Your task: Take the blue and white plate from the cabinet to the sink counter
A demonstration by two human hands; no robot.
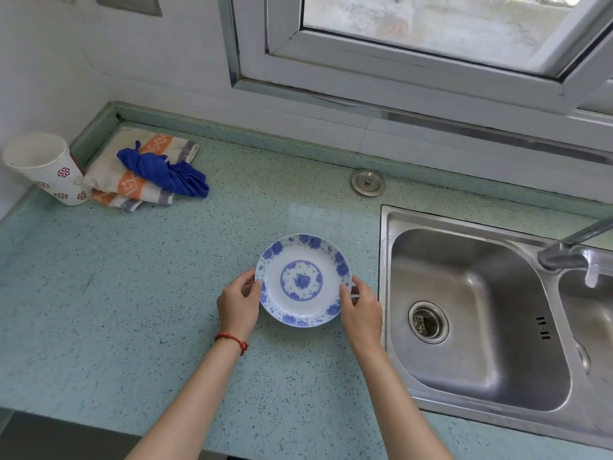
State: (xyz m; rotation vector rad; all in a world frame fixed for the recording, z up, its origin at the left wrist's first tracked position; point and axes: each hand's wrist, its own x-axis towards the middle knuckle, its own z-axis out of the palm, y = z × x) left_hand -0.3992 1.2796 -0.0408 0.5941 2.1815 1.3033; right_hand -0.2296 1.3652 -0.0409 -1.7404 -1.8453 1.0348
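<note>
The blue and white plate point(303, 280), round with blue flowers on rim and centre, is face up at the pale green speckled counter point(132, 310), just left of the sink. My left hand point(239, 305) grips its left rim, thumb on top. My right hand point(361, 308) grips the right rim the same way. A red string bracelet circles my left wrist. I cannot tell whether the plate rests on the counter or hovers just above it.
A steel sink point(481, 313) with a drain strainer and a tap point(570, 250) lies to the right. At the back left are a patterned paper cup point(46, 167), a folded striped towel point(132, 177) and a blue cloth point(166, 172). A steel cap point(368, 182) sits behind.
</note>
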